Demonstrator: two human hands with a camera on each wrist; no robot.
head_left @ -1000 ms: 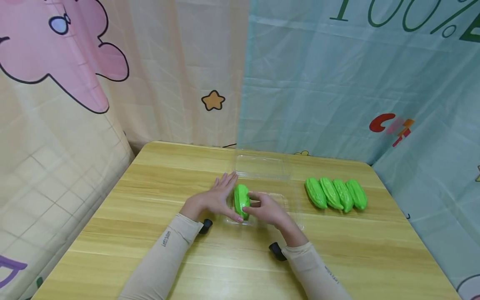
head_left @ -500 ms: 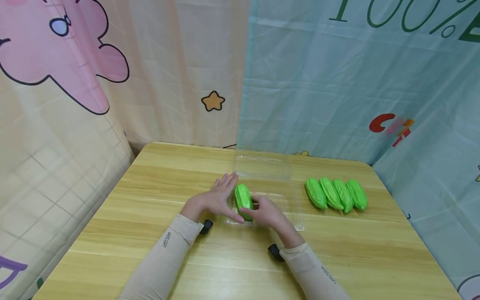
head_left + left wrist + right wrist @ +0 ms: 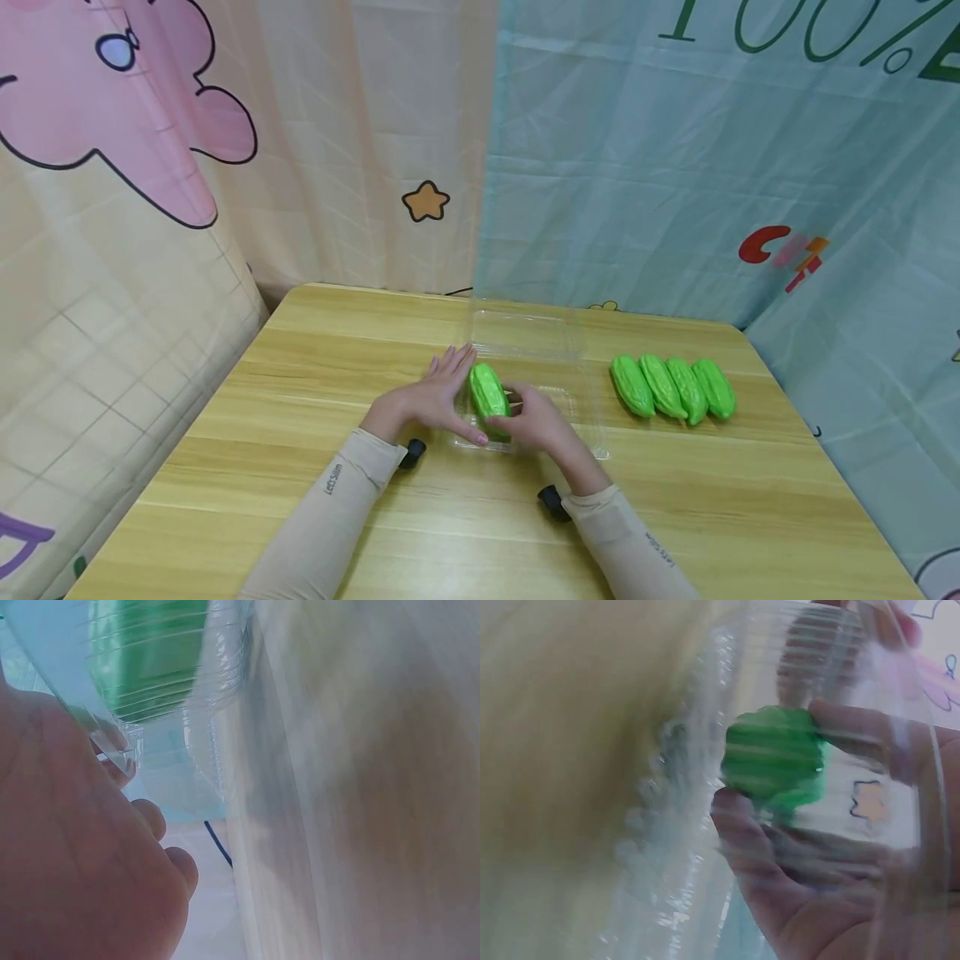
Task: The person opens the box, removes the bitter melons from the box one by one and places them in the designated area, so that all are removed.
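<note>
In the head view a green, ridged bitter melon (image 3: 487, 390) lies at the left side of a clear plastic clamshell box (image 3: 602, 454). My right hand (image 3: 540, 423) reaches into the box and grips the melon, thumb at its near end and fingers at its right side. In the right wrist view the thumb and fingers show round the melon (image 3: 775, 754) through the clear wall. My left hand (image 3: 429, 402) spreads along the box's left rim, fingers extended and thumb toward the near corner. The left wrist view has its fingers at the rim, with the melon (image 3: 150, 660) behind the plastic.
The clear lid (image 3: 525, 332) lies folded back behind the box. To the right, several more bitter melons (image 3: 662, 387) lie side by side on the wooden table (image 3: 300, 358). Printed curtains (image 3: 360, 150) hang behind the table.
The melon has shifted slightly to the right and tilted, its far end leaning left, with my right hand on it. My left hand has stayed at the rim.
</note>
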